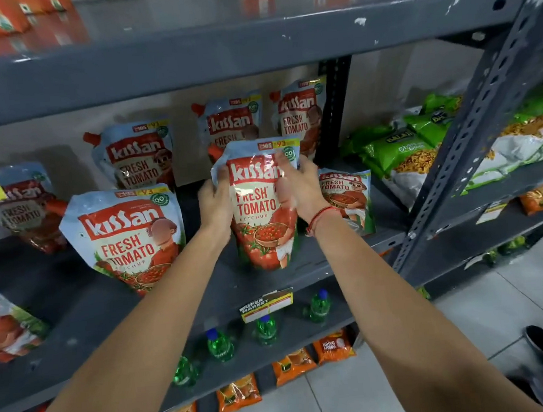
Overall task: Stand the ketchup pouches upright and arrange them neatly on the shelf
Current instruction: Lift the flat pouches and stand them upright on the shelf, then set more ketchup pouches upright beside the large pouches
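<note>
Grey shelf (270,281): we clasp one ketchup pouch (261,213) upright, left hand (214,204), right hand (298,187); several stand; leaning pouch (27,210) remains

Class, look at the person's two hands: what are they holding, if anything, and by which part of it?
Both hands hold one Kissan ketchup pouch by its upper sides: left hand on its left edge, right hand on its right, fingers over the front.
</note>
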`<state>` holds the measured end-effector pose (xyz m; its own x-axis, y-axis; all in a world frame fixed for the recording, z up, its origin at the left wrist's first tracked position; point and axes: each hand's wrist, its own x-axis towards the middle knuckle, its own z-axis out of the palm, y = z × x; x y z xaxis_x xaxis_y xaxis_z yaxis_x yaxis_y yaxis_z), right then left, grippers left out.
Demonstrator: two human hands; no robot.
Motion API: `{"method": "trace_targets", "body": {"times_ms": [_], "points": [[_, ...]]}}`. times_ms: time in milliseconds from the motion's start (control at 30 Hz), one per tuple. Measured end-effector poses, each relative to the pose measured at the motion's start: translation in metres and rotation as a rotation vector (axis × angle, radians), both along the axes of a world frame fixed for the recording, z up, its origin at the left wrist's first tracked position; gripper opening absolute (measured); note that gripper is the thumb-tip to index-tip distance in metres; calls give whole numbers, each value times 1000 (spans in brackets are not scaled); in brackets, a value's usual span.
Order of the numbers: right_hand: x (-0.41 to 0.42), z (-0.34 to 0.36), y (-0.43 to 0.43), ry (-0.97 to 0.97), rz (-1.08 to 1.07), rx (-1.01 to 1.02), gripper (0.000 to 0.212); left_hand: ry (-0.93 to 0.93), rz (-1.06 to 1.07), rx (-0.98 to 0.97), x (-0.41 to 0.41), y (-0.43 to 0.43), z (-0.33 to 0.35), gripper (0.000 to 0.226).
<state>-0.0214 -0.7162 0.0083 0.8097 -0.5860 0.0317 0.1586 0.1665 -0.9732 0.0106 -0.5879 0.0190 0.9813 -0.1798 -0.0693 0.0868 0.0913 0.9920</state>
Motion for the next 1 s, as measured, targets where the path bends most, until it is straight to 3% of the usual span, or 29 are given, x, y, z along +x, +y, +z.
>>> {"method": "trace_targets", "body": {"times_ms": [133, 267, 333, 433, 500, 567, 667, 733, 833, 933, 1000], "points": [[3, 3, -3, -100, -35, -60, 8, -144, 36, -26, -7, 1, 4, 26], [-2, -7, -4, -78, -48, -62, 20, -198, 59, 23, -6, 7, -12, 23], [-3, -4, -9, -70, -39, -69, 23, -251, 122, 55, -7, 9, -18, 36], [-10, 2, -25, -42, -77, -173, 23, -431, 387, 231, -33, 4, -29, 52], [-18, -3, -44, 49, -193, -302, 31, -581, 396, 326, -69, -10, -45, 52], [-27, -16, -68, 210, -267, -478, 41, -742, 213, 393, -98, -26, -62, 48], [-38, -46, -106, 706, -252, -795, 55, -833, -53, 476, -98, -54, -73, 38], [-42, -65, -122, 897, -214, -746, 61, -778, -188, 523, -82, -75, -66, 36], [-39, -80, -139, 837, -214, -464, 65, -585, -300, 630, -52, -110, -56, 40], [-32, -104, -165, 690, -237, -74, 61, -43, -374, 651, -12, -144, -62, 58], [-37, -100, -162, 626, -213, 68, 51, 255, -407, 535, 6, -157, -70, 65]]}}
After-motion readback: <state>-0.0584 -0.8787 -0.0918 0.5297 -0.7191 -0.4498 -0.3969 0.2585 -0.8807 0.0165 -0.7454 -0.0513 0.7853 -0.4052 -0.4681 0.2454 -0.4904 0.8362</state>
